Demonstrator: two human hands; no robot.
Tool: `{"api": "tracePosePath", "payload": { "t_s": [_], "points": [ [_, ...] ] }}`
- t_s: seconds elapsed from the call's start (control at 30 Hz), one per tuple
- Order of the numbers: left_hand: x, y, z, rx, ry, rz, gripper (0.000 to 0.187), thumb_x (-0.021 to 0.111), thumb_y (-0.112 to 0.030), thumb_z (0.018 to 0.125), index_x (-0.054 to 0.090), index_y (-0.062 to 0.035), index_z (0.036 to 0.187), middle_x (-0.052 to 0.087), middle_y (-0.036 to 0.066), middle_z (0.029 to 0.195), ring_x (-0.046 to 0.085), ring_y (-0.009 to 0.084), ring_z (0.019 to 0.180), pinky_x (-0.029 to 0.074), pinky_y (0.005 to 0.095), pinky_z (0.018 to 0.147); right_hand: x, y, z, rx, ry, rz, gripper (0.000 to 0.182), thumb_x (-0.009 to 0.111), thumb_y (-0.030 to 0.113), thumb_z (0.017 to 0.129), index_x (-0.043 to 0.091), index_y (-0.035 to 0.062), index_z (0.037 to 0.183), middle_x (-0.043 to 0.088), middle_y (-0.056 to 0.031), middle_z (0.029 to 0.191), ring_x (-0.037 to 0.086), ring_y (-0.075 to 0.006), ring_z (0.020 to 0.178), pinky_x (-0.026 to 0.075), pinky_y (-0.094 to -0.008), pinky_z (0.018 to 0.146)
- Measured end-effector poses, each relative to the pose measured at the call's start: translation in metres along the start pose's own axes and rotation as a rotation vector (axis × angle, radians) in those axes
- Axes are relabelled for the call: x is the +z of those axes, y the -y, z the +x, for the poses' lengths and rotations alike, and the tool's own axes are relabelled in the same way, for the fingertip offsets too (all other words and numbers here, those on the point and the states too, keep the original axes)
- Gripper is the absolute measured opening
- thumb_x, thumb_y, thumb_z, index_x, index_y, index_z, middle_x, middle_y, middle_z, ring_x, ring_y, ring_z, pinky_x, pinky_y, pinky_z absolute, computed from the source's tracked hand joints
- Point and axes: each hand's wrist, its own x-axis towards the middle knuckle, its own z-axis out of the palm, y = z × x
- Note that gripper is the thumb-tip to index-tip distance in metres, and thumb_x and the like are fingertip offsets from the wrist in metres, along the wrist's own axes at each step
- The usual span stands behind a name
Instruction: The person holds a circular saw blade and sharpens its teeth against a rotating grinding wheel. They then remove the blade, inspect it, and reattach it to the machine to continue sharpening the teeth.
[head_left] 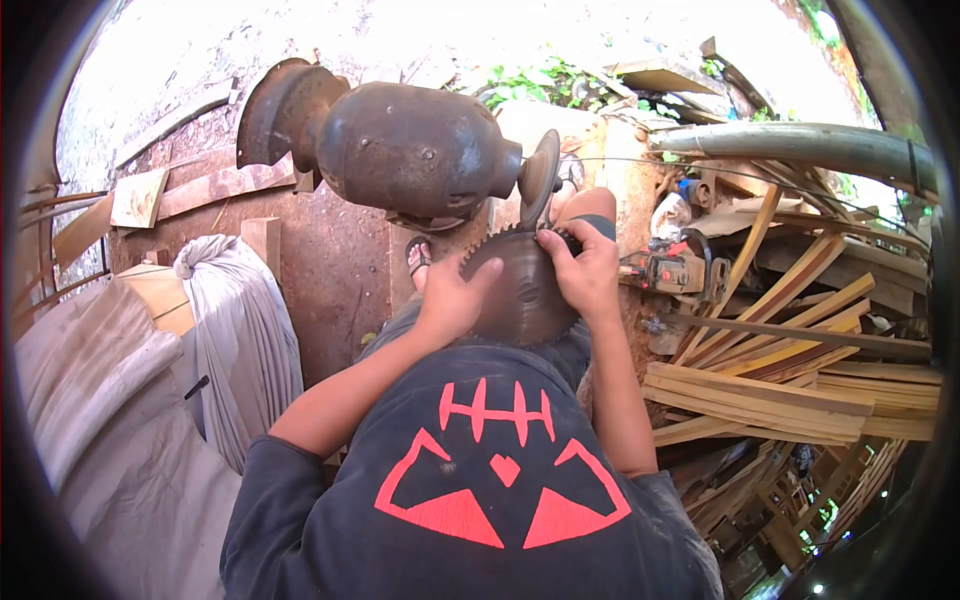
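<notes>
A dark circular saw blade (525, 285) with a toothed rim and a centre hole is held over my lap in both hands. My left hand (458, 297) grips its left side, thumb lying on the flat face and the other fingers hidden behind. On the upper right edge, my right hand (583, 268) pinches the blade with the thumb near the teeth. Just above, the blade's top edge meets the lower rim of a thin grinding wheel (540, 178). That wheel sits on the shaft of a rusty electric motor (410, 145).
Left of me, grey cloth (240, 310) drapes over a wooden piece. Stacked wood strips (760, 400) lie on the right, near a chainsaw-like orange and black tool (675, 270). A thick grey pipe (790, 142) crosses the upper right. Scrap boards (220, 190) lie upper left.
</notes>
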Motion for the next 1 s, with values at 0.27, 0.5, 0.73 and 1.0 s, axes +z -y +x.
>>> {"api": "tracePosePath", "payload": {
  "t_s": [0.27, 0.5, 0.73, 1.0],
  "points": [
    [0.003, 0.014, 0.005, 0.004, -0.003, 0.024, 0.043, 0.073, -0.034, 0.092, 0.069, 0.0070, 0.101, 0.071, 0.015, 0.086, 0.066, 0.0189, 0.077, 0.053, 0.0347, 0.073, 0.000, 0.001, 0.001, -0.014, -0.006, -0.002, 0.031, 0.079, 0.026, 0.082, 0.072, -0.0033, 0.089, 0.067, -0.0217, 0.071, 0.067, -0.0302, 0.063, 0.051, -0.0378, 0.063],
    [0.006, 0.020, 0.006, 0.042, -0.056, 0.006, 0.048, 0.073, -0.039, 0.088, 0.070, 0.0083, 0.095, 0.071, 0.021, 0.078, 0.068, 0.0267, 0.071, 0.051, 0.0402, 0.071, 0.001, -0.001, 0.001, -0.024, -0.007, 0.015, 0.028, 0.079, 0.023, 0.085, 0.070, -0.0031, 0.086, 0.064, -0.0087, 0.066, 0.056, -0.0121, 0.062, 0.047, -0.0305, 0.061],
    [0.005, 0.012, 0.003, 0.019, -0.041, -0.045, 0.046, 0.072, -0.038, 0.088, 0.071, 0.0065, 0.098, 0.072, 0.020, 0.081, 0.069, 0.0263, 0.075, 0.052, 0.0389, 0.074, 0.003, -0.002, 0.000, -0.004, -0.014, 0.033, 0.032, 0.079, 0.027, 0.081, 0.072, -0.0038, 0.090, 0.067, -0.0216, 0.070, 0.066, -0.0291, 0.062, 0.051, -0.0373, 0.063],
    [0.001, 0.012, 0.003, -0.005, 0.015, 0.027, 0.040, 0.074, -0.031, 0.093, 0.068, 0.0069, 0.105, 0.072, 0.011, 0.090, 0.065, 0.0144, 0.078, 0.054, 0.0317, 0.071, 0.000, 0.002, -0.001, -0.015, -0.010, 0.018, 0.029, 0.078, 0.024, 0.082, 0.072, -0.0040, 0.089, 0.066, -0.0211, 0.068, 0.065, -0.0288, 0.060, 0.050, -0.0373, 0.062]
  ]
}}
